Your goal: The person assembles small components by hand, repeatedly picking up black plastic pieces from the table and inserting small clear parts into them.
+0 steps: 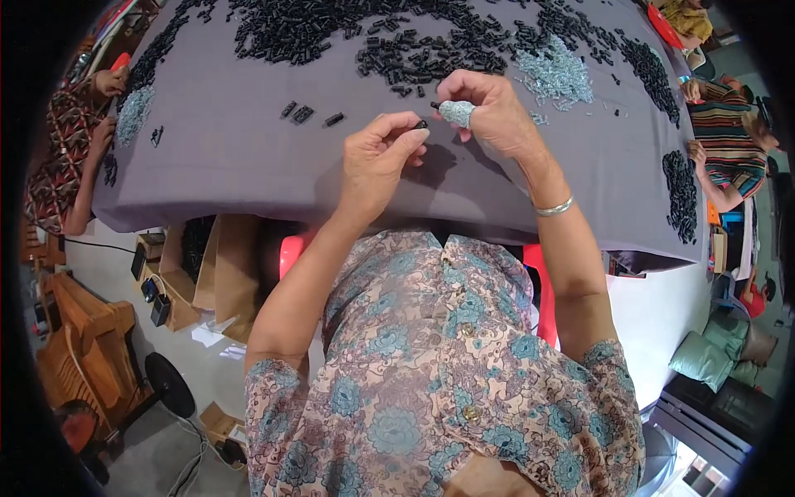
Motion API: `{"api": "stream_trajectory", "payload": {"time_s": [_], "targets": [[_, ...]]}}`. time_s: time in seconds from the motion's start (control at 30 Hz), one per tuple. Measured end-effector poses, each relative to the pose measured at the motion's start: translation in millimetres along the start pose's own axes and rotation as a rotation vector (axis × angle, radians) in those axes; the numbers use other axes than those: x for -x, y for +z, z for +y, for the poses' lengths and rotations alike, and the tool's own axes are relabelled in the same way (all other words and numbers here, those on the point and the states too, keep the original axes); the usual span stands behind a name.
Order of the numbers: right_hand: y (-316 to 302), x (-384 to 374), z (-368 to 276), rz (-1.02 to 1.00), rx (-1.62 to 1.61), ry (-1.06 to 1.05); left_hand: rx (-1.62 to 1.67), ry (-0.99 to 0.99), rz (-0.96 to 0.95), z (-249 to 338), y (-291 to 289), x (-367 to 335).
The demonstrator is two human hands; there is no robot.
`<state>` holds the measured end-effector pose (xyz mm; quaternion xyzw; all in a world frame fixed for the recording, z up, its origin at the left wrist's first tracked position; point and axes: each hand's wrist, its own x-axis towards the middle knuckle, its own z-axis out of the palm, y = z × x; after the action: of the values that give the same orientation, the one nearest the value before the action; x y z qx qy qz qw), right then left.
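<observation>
At the upper centre of the frame, the left hand (374, 161) is narrowed in a pinch on a small black cylindrical plastic-looking piece (422, 124). The fingers cover most of it; its long axis and pointing direction cannot be determined. Just beside it, up and to the right, the right hand (501, 118) is narrowed on a short dark piece (435, 105). This protrudes toward the left of the frame, its long axis apparently near level. A pale blue-grey speckled lump (456, 113) sits at the right thumb; covering or held bundle cannot be determined. The two held pieces are apart.

Left of the left hand, loose black cylinders (334, 119) lie on the grey cloth-covered table (248, 170), long axes slanting toward the upper right. The right hand is nearer the pile of small clear pieces (555, 74). Beyond both hands, a heap of black cylinders (431, 54) extends toward the upper edge.
</observation>
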<state>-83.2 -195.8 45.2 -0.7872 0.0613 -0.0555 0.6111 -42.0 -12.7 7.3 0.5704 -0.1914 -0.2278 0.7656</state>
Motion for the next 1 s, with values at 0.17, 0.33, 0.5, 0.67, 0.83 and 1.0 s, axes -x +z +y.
{"api": "stream_trajectory", "payload": {"time_s": [0.17, 0.33, 0.5, 0.67, 0.83, 1.0], "targets": [[4.2, 8.4, 2.4, -0.063, -0.222, -0.031, -0.003, 0.025, -0.002, 1.2, 2.0, -0.6], [7.6, 12.6, -0.2, -0.093, -0.199, -0.029, -0.009, 0.019, -0.009, -0.1, 1.1, 0.8], [8.5, 12.5, 0.1, -0.096, -0.183, -0.044, -0.045, 0.034, -0.027, 0.1, 0.6, 1.1], [9.5, 13.0, -4.9, -0.094, -0.043, -0.058, -0.017, 0.056, -0.039, -5.0, 0.0, 0.8], [5.6, 11.5, -17.5, -0.131, 0.164, -0.056, -0.042, 0.052, -0.043, -3.5, 1.1, 2.2], [0.0, 5.2, -28.2, -0.234, 0.357, -0.244, -0.002, -0.010, -0.071, 2.1, -0.2, 1.1]]}}
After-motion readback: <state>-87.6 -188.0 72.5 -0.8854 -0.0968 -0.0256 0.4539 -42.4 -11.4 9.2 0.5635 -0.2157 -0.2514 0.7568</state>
